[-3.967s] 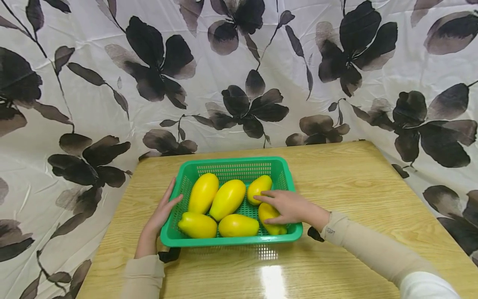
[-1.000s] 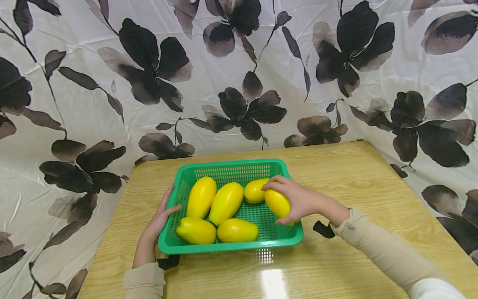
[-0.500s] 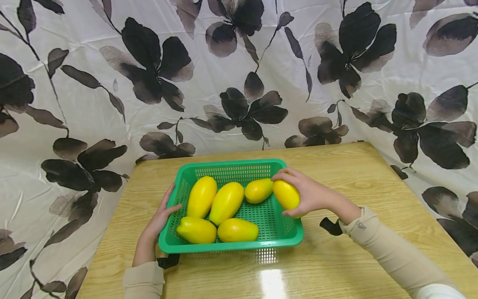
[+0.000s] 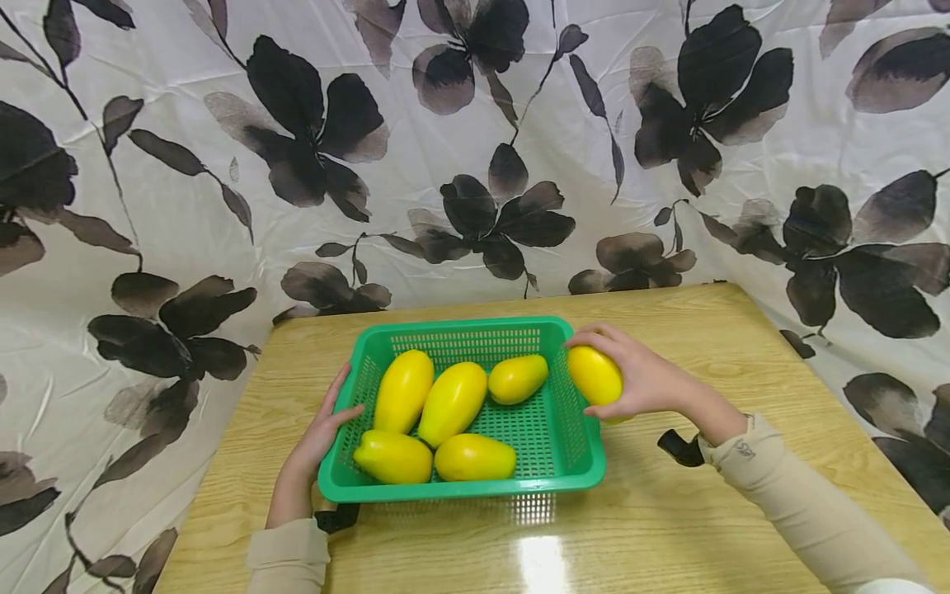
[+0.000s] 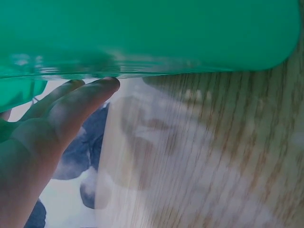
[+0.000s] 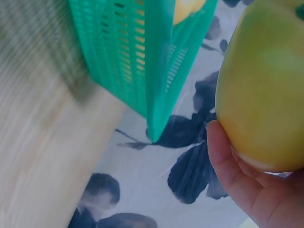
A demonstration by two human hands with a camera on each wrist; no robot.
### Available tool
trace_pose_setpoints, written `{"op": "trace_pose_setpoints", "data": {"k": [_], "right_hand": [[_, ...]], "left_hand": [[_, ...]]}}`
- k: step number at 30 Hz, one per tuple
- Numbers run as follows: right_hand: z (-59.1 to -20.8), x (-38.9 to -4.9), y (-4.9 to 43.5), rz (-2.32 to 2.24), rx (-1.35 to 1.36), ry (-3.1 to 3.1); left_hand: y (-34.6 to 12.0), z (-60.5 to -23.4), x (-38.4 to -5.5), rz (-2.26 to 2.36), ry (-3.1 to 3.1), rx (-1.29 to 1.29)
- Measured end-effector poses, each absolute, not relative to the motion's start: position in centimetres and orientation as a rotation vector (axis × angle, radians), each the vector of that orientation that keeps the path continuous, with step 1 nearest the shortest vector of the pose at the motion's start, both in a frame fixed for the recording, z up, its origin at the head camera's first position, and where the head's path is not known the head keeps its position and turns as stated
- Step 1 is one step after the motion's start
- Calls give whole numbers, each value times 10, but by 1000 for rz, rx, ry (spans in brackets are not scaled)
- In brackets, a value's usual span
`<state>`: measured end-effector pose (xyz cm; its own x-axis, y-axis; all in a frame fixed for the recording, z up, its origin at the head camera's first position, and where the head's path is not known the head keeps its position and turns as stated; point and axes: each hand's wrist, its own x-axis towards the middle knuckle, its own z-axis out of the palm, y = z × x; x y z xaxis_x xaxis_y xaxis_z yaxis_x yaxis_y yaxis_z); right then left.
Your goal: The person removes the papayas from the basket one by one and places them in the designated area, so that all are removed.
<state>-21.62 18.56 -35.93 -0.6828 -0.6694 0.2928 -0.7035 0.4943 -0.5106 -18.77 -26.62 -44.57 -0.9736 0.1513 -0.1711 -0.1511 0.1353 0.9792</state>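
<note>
Left hand (image 4: pixel 315 441): my fingers lay nearly straight against the outside of the basket's left wall, thumb at the rim, seemingly steadying it.
Green basket (image 4: pixel 475 492): it stood level on the bench (image 4: pixel 712 495), its front right corner bare inside.
Fruits inside (image 4: pixel 453 403): five yellow ones lay on the basket floor, most toward the left, none in my fingers.
Held fruit (image 4: pixel 596 375): it was just outside the basket's right rim, apart from the wall in the right wrist view. I judged the step to be taking it out of the basket; the next move seemed to call for keeping clear of the rim and a gentle lowering.
Right hand (image 4: pixel 646 375): I gripped that fruit from its right, fingers bent over its far end, thumb at the near end.
</note>
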Motion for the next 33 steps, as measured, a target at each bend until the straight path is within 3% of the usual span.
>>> {"op": "trace_pose_setpoints", "data": {"k": [33], "right_hand": [[-378,-236,227,931,982,-2682]], "left_hand": [[-267,-446,-188,1930,2182,19]]}}
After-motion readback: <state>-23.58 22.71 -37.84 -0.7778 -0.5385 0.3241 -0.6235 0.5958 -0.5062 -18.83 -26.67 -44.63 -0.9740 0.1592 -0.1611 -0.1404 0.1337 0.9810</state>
